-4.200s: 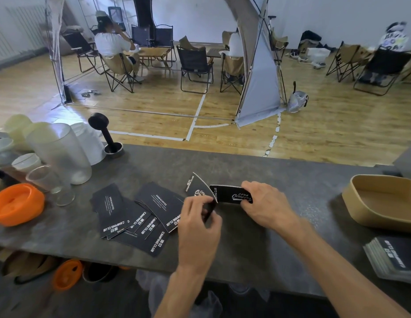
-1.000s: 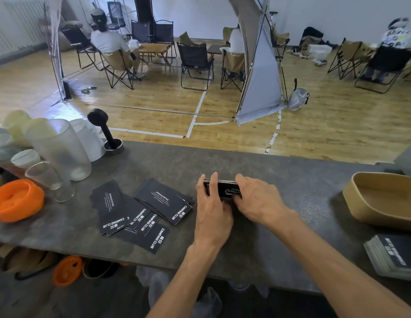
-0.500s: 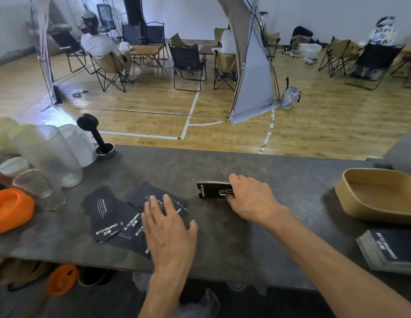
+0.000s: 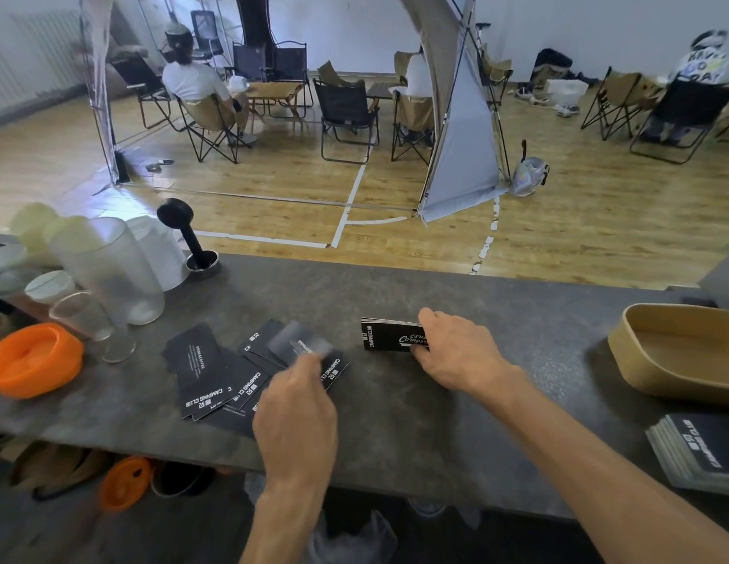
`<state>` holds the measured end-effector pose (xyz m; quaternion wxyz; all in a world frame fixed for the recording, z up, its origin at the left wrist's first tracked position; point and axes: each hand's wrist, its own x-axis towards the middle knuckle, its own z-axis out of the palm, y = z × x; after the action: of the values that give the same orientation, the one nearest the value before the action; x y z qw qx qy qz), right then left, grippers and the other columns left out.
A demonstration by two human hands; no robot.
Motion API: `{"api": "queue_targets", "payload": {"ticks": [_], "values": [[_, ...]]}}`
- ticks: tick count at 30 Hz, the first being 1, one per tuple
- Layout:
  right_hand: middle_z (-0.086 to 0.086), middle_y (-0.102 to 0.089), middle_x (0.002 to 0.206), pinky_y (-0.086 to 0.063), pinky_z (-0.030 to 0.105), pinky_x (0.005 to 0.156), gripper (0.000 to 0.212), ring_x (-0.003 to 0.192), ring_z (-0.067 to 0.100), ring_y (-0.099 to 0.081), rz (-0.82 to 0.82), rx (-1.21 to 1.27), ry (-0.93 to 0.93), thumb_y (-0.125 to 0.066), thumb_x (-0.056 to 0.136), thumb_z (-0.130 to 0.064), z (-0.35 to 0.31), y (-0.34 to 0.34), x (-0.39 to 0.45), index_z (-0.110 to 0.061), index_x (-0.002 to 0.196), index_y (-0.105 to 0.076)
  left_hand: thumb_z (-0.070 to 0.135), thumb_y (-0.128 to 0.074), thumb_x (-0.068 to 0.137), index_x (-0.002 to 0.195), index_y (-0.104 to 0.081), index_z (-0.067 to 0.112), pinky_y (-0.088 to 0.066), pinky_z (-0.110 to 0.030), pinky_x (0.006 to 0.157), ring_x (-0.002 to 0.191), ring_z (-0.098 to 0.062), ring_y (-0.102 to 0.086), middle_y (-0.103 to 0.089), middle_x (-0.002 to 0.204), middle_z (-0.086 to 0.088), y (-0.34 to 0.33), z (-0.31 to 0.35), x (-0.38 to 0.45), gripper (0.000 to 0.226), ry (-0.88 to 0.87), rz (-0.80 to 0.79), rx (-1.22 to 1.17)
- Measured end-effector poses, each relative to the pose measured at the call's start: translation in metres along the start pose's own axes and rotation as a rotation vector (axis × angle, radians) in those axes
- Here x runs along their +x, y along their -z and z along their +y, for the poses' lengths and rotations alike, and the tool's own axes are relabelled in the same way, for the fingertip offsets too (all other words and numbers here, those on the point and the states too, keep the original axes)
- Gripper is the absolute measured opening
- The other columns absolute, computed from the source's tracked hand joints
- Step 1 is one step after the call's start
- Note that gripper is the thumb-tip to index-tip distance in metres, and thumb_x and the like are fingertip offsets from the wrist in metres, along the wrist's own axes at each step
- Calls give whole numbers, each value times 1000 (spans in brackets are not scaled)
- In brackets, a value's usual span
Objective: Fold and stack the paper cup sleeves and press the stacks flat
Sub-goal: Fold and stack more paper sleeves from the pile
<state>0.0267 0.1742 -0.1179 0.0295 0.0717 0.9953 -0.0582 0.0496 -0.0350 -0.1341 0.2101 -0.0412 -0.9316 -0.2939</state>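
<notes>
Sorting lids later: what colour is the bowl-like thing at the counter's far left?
Orange bowl, clearest in the head view.

Both bare forearms reach in from the near edge, far across the counter. Left hand [image 4: 296,405] lifted on the left, back toward the camera, wrist straight, fingers curled forward and apparently pinching a blurred sleeve [image 4: 299,346]. Right hand [image 4: 456,352] lower and farther right, palm down, fingers bent over the right end of a folded stack [image 4: 389,335], thumb tucked at its near edge, wrist angled left.
</notes>
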Motion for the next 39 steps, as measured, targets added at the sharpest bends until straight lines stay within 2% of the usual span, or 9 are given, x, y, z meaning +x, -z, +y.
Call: {"api": "queue_targets", "payload": {"ticks": [3,8,12,15,19,22,24,34,39], "values": [[0,-59,114,-36,35,72,22,108,27,-57,5,8,1,-47,99,-39,0,-1,0,-22,98,-34,5,-49,99,99,-65,7,-44,-25,72,76,-16,-60,-66,85,-1,22,6,17,16,-29,261,-334],[0,-58,113,-37,35,71,28,108,26,-57,-1,-14,10,-55,93,-41,1,0,0,-22,100,-34,1,-50,98,92,-61,12,-36,-10,63,67,-3,-53,-58,73,13,8,14,35,16,21,93,-559],[0,-58,112,-38,35,70,33,107,26,-58,-13,-17,25,-58,90,-44,1,0,-3,-23,99,-34,7,-51,98,94,-59,15,-40,-26,66,70,-9,-56,-61,75,10,-32,11,36,12,101,44,-513],[0,-58,113,-39,36,71,31,107,26,-58,-5,-2,28,-53,94,-47,1,1,-4,-22,99,-36,11,-59,93,97,-66,16,-41,-35,78,90,-23,-57,-64,85,4,-54,11,37,9,83,23,-351],[0,-58,114,-37,37,73,26,108,27,-57,3,11,25,-47,98,-44,1,0,-4,-22,98,-34,19,-64,89,104,-70,14,-39,-42,97,114,-27,-53,-70,109,-4,-74,10,28,17,31,-75,-127],[1,-57,112,-37,37,73,21,107,28,-56,7,22,26,-47,97,-38,2,0,-3,-22,98,-33,13,-61,89,144,-42,12,-26,-44,116,130,-28,-42,-62,120,-5,-76,17,17,58,-3,-165,-203],[2,-56,111,-38,37,72,19,107,28,-56,8,17,31,-47,96,-34,2,-1,-4,-22,99,-33,11,-58,89,154,-25,21,-12,-44,122,140,-28,-32,-62,123,-2,-77,23,8,73,-105,-195,-169],[0,-55,108,-37,35,68,19,104,25,-56,110,6,75,-47,97,-32,3,-5,-2,-21,112,-43,13,-54,89,155,-16,27,-10,-46,122,144,-28,-30,-58,132,-4,-79,27,6,77,-154,-244,-58],[-1,-55,109,-37,35,68,21,105,24,-55,126,20,83,-48,96,-35,6,-9,1,-21,111,-42,20,-62,85,152,-25,23,-33,-45,111,131,-30,-40,-46,141,-9,-66,25,11,77,-92,-230,-103]]}}
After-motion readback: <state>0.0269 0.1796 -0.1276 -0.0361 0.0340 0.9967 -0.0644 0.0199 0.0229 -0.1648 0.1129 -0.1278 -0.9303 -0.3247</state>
